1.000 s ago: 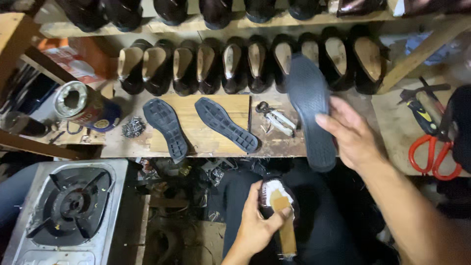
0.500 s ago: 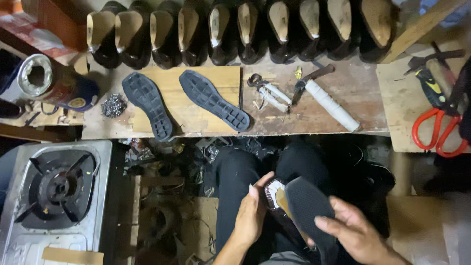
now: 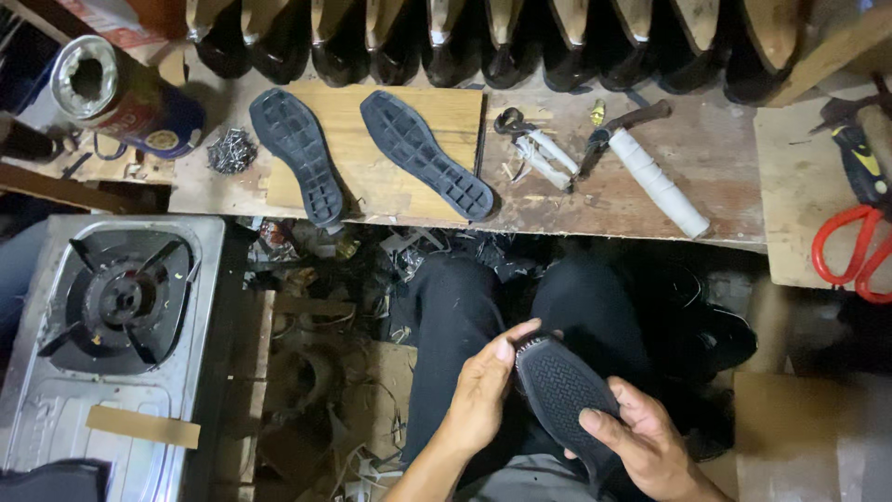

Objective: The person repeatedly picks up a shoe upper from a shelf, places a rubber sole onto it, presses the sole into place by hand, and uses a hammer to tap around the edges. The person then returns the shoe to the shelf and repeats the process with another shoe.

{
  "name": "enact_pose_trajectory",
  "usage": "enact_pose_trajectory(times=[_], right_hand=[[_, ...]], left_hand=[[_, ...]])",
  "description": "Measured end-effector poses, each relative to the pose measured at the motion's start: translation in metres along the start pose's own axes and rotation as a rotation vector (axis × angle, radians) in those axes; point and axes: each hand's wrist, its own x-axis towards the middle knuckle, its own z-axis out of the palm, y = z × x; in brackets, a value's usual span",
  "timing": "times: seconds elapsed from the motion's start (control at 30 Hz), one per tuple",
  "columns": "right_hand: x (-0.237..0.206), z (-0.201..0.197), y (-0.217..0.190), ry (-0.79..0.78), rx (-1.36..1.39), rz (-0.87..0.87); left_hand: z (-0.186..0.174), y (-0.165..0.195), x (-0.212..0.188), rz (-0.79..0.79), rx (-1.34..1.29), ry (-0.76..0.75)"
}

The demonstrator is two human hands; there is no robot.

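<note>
The left hand [image 3: 478, 395] and right hand [image 3: 646, 446] clasp a black rubber sole [image 3: 562, 390] by its edges; it looks light, bendy, grippy.

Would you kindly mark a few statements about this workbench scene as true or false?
1. Both hands hold a black shoe sole over the lap. True: left hand, right hand.
2. Three loose soles lie on the wooden board. False: two do.
3. Red-handled scissors lie at the right edge. True.
4. The gas burner is lit. False: no flame shows.
5. A small pile of nails sits beside the tin can. True.
</note>
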Motion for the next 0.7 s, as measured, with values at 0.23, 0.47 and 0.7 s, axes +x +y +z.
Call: enact_pose_trajectory(times=[0.23,0.47,0.7], right_hand=[[0.002,0.003,0.002,-0.007,0.006,0.011],[-0.002,-0.001,0.007,0.001,0.000,0.020],[-0.004,-0.001,0.011,0.007,0.013,-0.011]], left_hand=[[-0.001,0.005,-0.005,0.005,0.064,-0.004],[0.000,0.013,-0.011,0.081,0.151,-0.048],[0.009,0.037,-0.017,0.257,0.634,0.053]])
